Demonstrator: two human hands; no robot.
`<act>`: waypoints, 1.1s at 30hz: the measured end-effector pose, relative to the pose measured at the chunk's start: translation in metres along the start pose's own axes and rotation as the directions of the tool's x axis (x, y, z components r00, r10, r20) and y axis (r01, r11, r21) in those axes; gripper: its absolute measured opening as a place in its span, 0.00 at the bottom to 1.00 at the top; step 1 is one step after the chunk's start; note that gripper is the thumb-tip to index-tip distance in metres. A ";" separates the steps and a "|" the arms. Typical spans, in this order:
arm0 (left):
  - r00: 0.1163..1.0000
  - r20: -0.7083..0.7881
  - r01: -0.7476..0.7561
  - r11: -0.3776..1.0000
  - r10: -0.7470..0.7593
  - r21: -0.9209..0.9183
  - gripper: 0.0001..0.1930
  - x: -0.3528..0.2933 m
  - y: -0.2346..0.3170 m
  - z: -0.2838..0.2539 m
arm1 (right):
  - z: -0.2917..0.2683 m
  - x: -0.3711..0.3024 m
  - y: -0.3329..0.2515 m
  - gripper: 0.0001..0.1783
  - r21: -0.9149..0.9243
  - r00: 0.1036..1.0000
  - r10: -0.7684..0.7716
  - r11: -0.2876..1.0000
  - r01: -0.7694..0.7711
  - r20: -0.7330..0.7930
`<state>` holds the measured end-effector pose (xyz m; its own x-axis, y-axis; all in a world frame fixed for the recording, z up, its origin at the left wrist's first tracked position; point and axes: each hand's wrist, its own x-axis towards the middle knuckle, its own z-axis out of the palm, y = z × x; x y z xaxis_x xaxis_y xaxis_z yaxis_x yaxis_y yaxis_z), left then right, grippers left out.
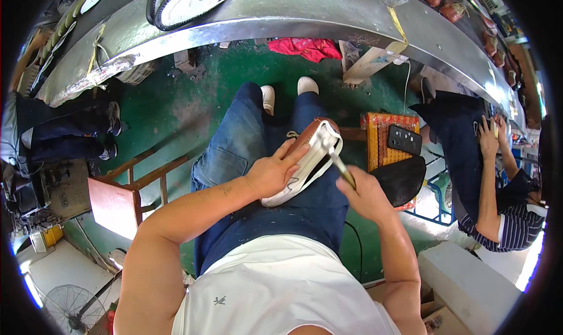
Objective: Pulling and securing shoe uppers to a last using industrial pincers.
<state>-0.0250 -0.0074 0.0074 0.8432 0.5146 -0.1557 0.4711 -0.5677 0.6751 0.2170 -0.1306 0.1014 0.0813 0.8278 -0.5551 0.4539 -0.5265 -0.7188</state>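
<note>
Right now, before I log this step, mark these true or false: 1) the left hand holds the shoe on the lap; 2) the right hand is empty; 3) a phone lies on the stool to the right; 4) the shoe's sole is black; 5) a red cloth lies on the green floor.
1) True: the left hand presses the shoe against the lap.
2) False: the right hand grips a thin brush whose tip is at the shoe's sole.
3) True: a dark phone lies on the woven stool.
4) False: the sole is white; the upper is brown.
5) True: a red cloth lies on the floor under the metal table.
</note>
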 end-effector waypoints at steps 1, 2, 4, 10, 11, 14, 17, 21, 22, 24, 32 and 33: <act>0.998 0.045 0.036 0.999 -0.037 0.020 0.29 0.000 0.004 -0.005 | 0.004 0.002 -0.008 0.12 -0.148 0.962 -0.208 0.972 0.182 -0.179; 0.994 0.085 0.064 0.997 -0.068 0.044 0.28 0.004 0.008 -0.009 | 0.018 0.014 0.003 0.13 -0.081 0.937 -0.208 0.978 0.193 -0.282; 0.991 0.125 0.045 0.996 -0.054 0.077 0.29 0.007 0.013 -0.015 | 0.035 0.034 0.024 0.15 -0.203 0.932 -0.245 0.960 0.195 -0.266; 0.968 0.251 -0.048 0.982 0.001 0.184 0.32 0.005 0.023 -0.036 | 0.040 0.025 0.024 0.20 -0.228 0.916 -0.319 0.937 0.265 -0.244; 0.961 0.273 -0.089 0.980 0.039 0.177 0.32 0.005 0.023 -0.038 | 0.046 0.024 0.033 0.19 -0.249 0.937 -0.285 0.940 0.232 -0.201; 0.997 0.069 0.051 0.962 -0.034 -0.270 0.42 -0.038 -0.015 0.011 | 0.034 0.016 0.020 0.19 -0.189 0.974 -0.194 0.967 0.169 -0.122; 0.973 0.088 0.228 0.859 -0.212 -0.457 0.53 -0.050 -0.001 0.003 | 0.056 0.004 0.021 0.18 -0.164 0.974 -0.196 0.971 0.176 -0.114; 0.928 0.240 0.359 0.852 -0.283 -0.382 0.51 -0.031 0.011 -0.033 | 0.050 0.004 0.018 0.18 0.011 0.996 -0.052 0.999 0.051 0.074; 0.903 0.307 0.396 0.863 -0.302 -0.314 0.51 -0.031 0.015 -0.045 | 0.052 -0.002 0.023 0.20 0.032 0.997 -0.074 0.997 0.075 -0.016; 0.929 0.231 0.342 0.909 -0.289 -0.238 0.50 -0.034 0.033 -0.084 | 0.056 -0.015 0.038 0.21 0.165 0.987 -0.107 0.978 0.126 -0.120; 0.939 -0.297 -0.329 0.697 0.172 -0.636 0.49 0.005 0.085 -0.156 | 0.056 -0.033 0.062 0.19 0.568 0.965 0.082 0.819 0.078 -0.251; 0.976 -0.202 -0.211 0.622 0.086 -0.754 0.45 0.016 0.086 -0.153 | 0.055 -0.030 0.062 0.19 0.566 0.966 0.073 0.820 0.084 -0.249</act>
<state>-0.0106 0.0506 0.1736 0.8107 0.5831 0.0516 -0.0801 0.0232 0.9965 0.1941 -0.1992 0.0504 0.3328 0.8093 -0.4840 -0.1231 -0.4716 -0.8732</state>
